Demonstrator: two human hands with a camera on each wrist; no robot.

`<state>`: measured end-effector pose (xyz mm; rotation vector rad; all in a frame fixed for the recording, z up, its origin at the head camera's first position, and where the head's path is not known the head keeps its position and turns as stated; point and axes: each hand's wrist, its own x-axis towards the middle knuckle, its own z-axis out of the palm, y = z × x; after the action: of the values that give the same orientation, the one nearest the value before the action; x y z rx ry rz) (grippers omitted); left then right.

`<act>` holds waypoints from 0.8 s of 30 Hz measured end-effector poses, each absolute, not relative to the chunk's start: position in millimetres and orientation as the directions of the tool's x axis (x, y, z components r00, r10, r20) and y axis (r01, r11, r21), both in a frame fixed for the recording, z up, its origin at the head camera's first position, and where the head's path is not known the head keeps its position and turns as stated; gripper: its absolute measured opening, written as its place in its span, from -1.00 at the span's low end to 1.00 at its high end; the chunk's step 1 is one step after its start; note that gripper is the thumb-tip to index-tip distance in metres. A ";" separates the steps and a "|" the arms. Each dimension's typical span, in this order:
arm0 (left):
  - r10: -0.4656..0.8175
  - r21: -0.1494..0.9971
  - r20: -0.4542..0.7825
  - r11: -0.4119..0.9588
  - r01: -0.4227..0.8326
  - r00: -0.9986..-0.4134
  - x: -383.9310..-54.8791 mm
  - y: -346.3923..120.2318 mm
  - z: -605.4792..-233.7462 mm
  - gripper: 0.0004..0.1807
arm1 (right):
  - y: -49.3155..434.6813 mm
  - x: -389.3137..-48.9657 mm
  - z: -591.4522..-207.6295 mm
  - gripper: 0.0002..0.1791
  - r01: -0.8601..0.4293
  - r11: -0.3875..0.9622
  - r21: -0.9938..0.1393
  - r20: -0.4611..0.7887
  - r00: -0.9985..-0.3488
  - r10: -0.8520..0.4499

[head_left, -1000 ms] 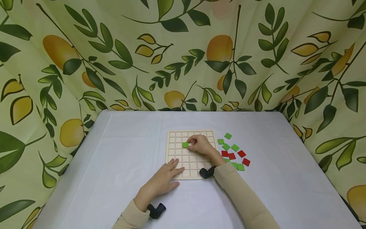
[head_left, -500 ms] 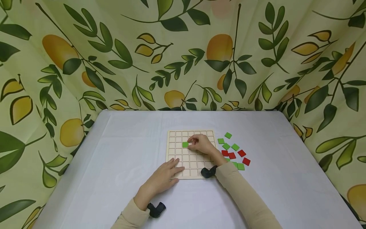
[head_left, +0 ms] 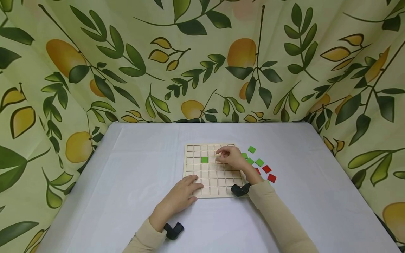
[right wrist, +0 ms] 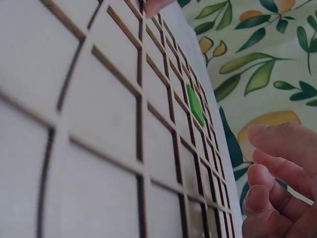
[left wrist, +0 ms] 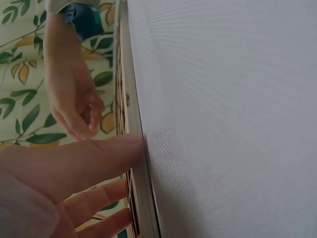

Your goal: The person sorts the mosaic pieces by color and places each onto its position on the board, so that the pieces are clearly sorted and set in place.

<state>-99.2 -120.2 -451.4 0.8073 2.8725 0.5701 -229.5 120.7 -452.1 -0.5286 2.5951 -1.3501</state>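
A wooden grid board point(head_left: 213, 182) lies on the table, with one green square tile point(head_left: 204, 160) in one of its cells. My left hand point(head_left: 178, 195) rests on the board's front left corner with fingers spread. In the left wrist view, its thumb point(left wrist: 106, 153) touches the board's edge. Above the board's right part hovers my right hand point(head_left: 232, 157), fingers loosely bent and thumb apart from them. Nothing shows between those fingers in the right wrist view, where the hand point(right wrist: 287, 183) is off the board's surface and the green tile point(right wrist: 195, 105) sits in the grid.
Right of the board lie several loose green tiles point(head_left: 259, 162) and red tiles point(head_left: 271, 178), some partly hidden by the right hand and forearm. A white cloth covers the table point(head_left: 142, 158). A patterned curtain point(head_left: 202, 88) hangs behind and at both sides.
My right hand has moved away from the green tile, to the right, leaving it in its cell. The left hand stays almost still on the board's corner.
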 end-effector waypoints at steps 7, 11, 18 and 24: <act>0.503 0.399 -0.032 0.799 0.451 -0.864 -96.3 -118.4 -447.5 -0.57 | 156.1 -232.0 -451.8 -0.71 -0.161 0.517 -0.841 -0.005 -0.952 -0.306; 0.509 0.397 -0.034 0.797 0.456 -0.860 -94.0 -117.5 -442.8 -0.57 | 176.0 -233.8 -451.3 -0.70 -0.127 0.529 -0.839 -0.011 -0.968 -0.250; 0.520 0.387 -0.033 0.794 0.469 -0.853 -91.6 -120.1 -440.2 -0.58 | 203.8 -239.4 -454.1 -0.66 -0.063 0.583 -0.810 -0.039 -0.986 -0.161; 0.534 0.387 -0.014 0.782 0.488 -0.845 -91.6 -122.3 -441.0 -0.57 | 222.3 -245.2 -460.2 -0.62 0.075 0.585 -0.807 -0.129 -0.990 -0.052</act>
<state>-91.6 -122.3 -441.0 0.8206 2.8490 0.5676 -245.2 222.3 -460.2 0.0192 2.6715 -1.3705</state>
